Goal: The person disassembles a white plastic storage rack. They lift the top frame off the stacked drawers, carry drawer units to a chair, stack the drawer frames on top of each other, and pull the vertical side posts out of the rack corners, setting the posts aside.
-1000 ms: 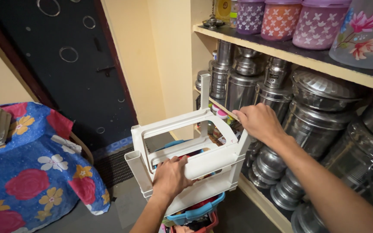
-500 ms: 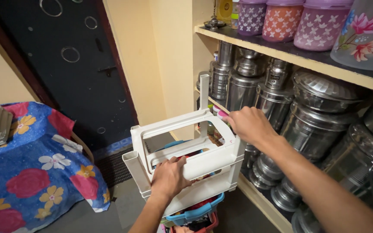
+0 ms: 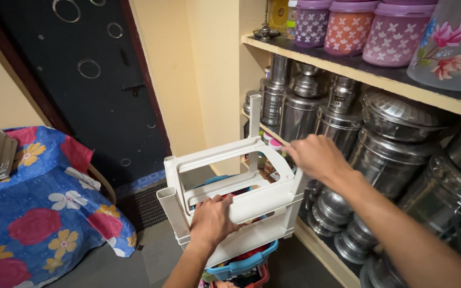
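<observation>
- Rack (image 3: 252, 205): white plastic, open-framed, with hollow square corner posts, held in the air beside the shelves of steel pots (image 3: 348, 133).
- Left hand (image 3: 212, 218): my fingers are curled tight over its near rail.
- Right hand (image 3: 316, 154): closed on its far corner.
- Below it: blue and red baskets (image 3: 244, 266).

- Two hands: the left hand (image 3: 212, 218) and the right hand (image 3: 316, 156), both on one white plastic rack (image 3: 230, 200).
- Three lidded plastic jars with star patterns (image 3: 348, 26) on the top shelf (image 3: 369, 74), above the rack.
- One clear flowered container (image 3: 452, 45) beside those jars.
- Many steel canisters (image 3: 385, 154) under that shelf; too crowded to count exactly.
- One floral cloth (image 3: 44, 213) left of the rack.
- One dark door (image 3: 92, 80).
</observation>
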